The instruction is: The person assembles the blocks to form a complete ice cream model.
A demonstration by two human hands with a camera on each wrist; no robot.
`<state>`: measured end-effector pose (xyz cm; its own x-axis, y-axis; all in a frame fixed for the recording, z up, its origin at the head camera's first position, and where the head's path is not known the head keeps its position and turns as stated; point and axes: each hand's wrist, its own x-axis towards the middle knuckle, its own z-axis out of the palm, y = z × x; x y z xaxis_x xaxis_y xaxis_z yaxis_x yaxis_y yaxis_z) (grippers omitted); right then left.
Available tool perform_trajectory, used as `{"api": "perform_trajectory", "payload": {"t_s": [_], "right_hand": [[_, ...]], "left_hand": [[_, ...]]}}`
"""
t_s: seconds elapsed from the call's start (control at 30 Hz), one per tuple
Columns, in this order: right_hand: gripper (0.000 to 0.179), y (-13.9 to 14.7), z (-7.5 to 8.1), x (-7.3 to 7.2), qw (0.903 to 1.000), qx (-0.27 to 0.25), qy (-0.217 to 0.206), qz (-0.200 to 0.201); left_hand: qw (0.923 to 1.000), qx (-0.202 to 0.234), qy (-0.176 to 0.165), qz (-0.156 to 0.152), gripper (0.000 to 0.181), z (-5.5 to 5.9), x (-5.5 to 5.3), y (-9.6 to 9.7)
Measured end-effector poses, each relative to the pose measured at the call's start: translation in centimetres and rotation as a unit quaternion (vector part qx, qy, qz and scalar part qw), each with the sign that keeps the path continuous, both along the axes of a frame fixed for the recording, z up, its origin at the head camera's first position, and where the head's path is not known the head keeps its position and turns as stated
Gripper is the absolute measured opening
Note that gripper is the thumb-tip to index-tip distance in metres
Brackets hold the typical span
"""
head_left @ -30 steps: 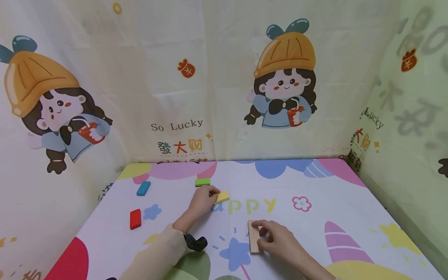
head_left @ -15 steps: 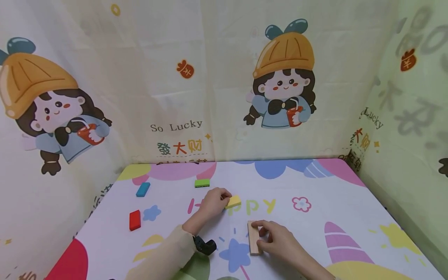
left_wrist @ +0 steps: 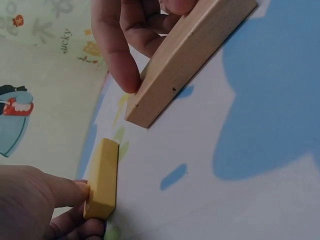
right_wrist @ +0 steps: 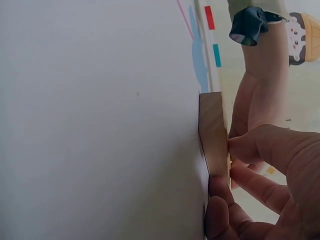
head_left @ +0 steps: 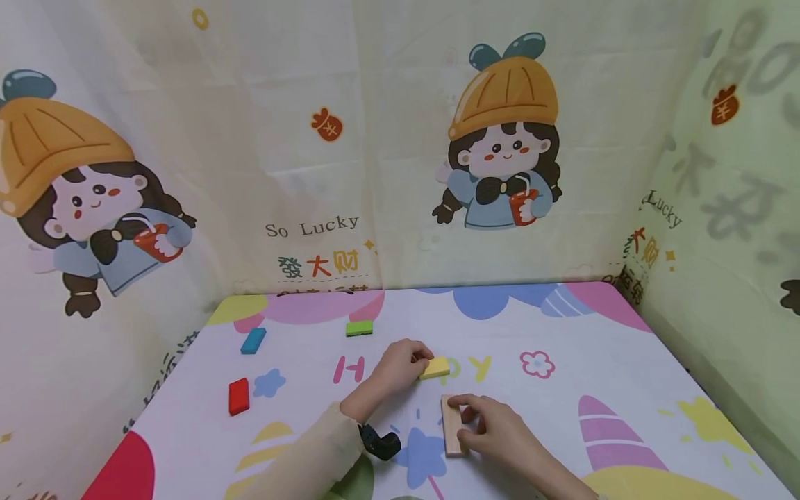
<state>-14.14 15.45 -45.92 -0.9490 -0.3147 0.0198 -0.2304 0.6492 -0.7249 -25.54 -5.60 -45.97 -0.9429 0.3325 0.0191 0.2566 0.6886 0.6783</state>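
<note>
My left hand point(head_left: 400, 367) pinches a small yellow block point(head_left: 437, 367) by its left end, low over the printed letters. The left wrist view shows the thumb and fingertips on the near end of that block. A longer plain wooden block point(head_left: 451, 432) lies flat, closer to me, its long side pointing away. My right hand point(head_left: 496, 432) holds it from the right, index finger at the far end and thumb by the near part. In the right wrist view, thumb and fingers are around the wooden block's edges point(right_wrist: 214, 130).
To the left lie a red block point(head_left: 239, 396) and a blue block point(head_left: 253, 341). A green block point(head_left: 359, 328) sits farther back. The printed tablecloth point(head_left: 550, 444) ends at patterned cloth walls point(head_left: 400, 139) behind and at both sides.
The left hand has carried the yellow block rightward and slightly nearer, toward the far end of the wooden block. The right hand and wooden block have stayed put.
</note>
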Motion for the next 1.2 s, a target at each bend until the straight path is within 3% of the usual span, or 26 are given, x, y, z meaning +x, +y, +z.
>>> {"api": "perform_trajectory", "payload": {"t_s": [0.33,0.7,0.93,1.2], "right_hand": [[0.043,0.0,0.0,0.1,0.9998,-0.004,-0.019,-0.006],[0.042,0.0,-0.1,0.0,1.0,-0.004,-0.004,-0.004],[0.041,0.2,0.0,0.0,0.9997,-0.022,0.004,0.005],[0.04,0.0,0.0,0.1,1.0,-0.005,-0.001,-0.001]], "left_hand": [[0.9994,-0.018,-0.002,-0.031,0.013,0.1,0.8,1.0],[0.9962,-0.045,0.015,-0.074,0.012,0.8,2.5,1.8],[0.9964,-0.048,0.01,-0.069,0.014,0.8,3.0,1.8],[0.9974,-0.032,-0.011,-0.064,0.016,0.9,3.2,1.5]]}}
